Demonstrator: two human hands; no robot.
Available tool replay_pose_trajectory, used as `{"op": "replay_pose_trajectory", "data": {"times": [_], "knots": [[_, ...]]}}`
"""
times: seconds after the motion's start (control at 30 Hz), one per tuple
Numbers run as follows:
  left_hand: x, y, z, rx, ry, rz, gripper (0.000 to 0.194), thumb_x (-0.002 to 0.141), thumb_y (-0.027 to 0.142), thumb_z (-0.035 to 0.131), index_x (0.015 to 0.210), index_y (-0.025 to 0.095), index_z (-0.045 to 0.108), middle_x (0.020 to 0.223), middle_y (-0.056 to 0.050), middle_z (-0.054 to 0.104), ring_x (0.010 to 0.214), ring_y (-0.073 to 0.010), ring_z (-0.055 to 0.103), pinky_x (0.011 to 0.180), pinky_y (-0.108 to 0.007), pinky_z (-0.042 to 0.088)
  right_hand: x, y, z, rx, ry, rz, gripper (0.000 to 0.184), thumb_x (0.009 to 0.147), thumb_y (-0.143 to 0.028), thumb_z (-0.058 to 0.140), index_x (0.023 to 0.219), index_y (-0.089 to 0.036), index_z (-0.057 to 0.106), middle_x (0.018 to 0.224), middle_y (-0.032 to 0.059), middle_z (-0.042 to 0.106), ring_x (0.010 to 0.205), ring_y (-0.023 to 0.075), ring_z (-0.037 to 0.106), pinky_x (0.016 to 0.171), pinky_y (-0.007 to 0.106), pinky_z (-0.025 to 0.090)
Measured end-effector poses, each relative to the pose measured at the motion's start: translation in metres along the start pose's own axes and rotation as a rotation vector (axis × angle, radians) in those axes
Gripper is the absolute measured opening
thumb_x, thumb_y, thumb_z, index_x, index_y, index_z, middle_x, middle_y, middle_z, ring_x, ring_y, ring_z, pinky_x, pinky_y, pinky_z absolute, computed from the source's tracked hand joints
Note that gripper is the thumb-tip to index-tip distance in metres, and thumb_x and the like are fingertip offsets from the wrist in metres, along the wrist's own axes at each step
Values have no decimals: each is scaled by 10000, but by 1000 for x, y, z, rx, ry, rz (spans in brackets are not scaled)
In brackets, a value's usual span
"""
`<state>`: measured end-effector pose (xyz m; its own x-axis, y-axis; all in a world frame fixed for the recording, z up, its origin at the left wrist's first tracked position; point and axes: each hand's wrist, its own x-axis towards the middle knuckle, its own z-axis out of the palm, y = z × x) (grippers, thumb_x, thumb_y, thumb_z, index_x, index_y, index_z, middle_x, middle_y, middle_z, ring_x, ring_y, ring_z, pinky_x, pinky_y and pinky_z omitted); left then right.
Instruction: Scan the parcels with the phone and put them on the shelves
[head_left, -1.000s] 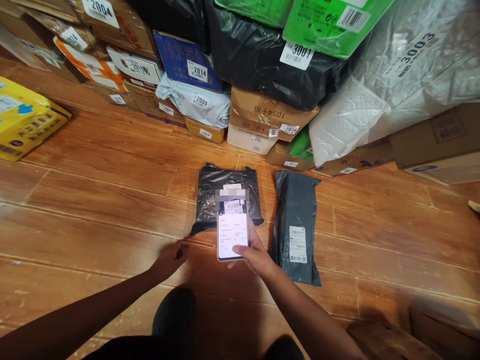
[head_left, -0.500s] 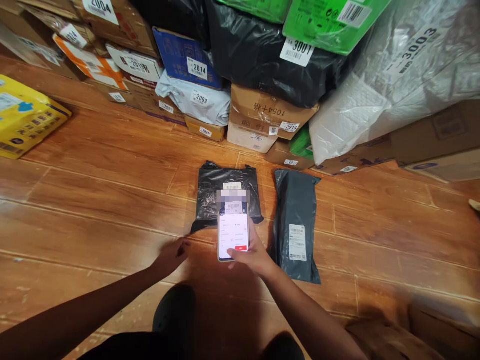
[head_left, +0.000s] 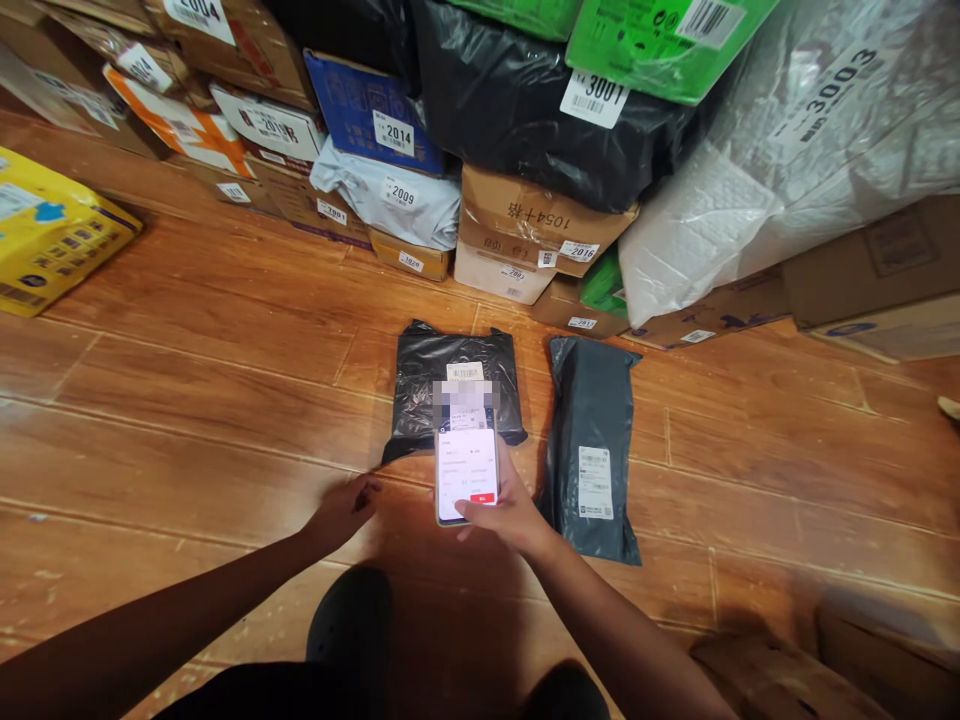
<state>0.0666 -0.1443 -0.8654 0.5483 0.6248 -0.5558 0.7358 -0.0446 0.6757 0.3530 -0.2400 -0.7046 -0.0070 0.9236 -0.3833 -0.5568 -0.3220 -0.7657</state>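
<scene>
Head view, wood-look floor (head_left: pixel 247 340), stacked parcels (head_left: pixel 536 215), right hand (head_left: pixel 512 508) gripping phone (head_left: pixel 466 468) above black packet (head_left: pixel 417 390), left hand (head_left: pixel 345 513), grasp unclear

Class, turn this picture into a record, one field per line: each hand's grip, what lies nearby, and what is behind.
Right hand's grip: around a lit, slim, rectangular smartphone
Left hand's grip: loosely curled, nothing visibly held
Beyond the phone: flat black plastic parcel, partly hidden
Right of that: long, dark-grey, white-labelled plastic parcel
Far left: yellow printed package, cut off by the frame
Behind: stacked brown cardboard boxes and plastic-bagged parcels, many number-labelled
Floor: brown wood-look planks
</scene>
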Motion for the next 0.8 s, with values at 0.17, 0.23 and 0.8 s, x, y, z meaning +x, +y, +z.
{"op": "replay_pose_trajectory", "data": {"times": [0.17, 0.23, 0.8], "knots": [[0, 0, 0, 16, -5, 0, 359, 798, 383, 463, 1065, 166, 566, 751, 0, 577, 693, -190, 555, 672, -312, 404, 0, 1, -1, -17, 37, 2, 760, 672, -207, 856, 1238, -301, 357, 1111, 45, 615, 820, 232, 686, 483, 272, 609], [1, 1, 0, 17, -1, -1, 357, 794, 378, 465, 1062, 166, 569, 756, -4, 585, 695, -189, 557, 671, -310, 401, 0, 2, -1, -7, 34, 5, 791, 673, -198, 853, 1268, -304, 343, 1119, 47, 616, 812, 228, 688, 487, 273, 612], [2, -10, 2, -24, -14, 11, 324, 811, 354, 482, 1057, 163, 570, 775, -12, 594, 704, -193, 555, 662, -312, 397, -3, 2, 0, 128, -124, 86, 971, 690, -166, 647, 1488, -394, 143, 1301, 51, 576, 859, 270, 683, 559, 372, 593]]}}
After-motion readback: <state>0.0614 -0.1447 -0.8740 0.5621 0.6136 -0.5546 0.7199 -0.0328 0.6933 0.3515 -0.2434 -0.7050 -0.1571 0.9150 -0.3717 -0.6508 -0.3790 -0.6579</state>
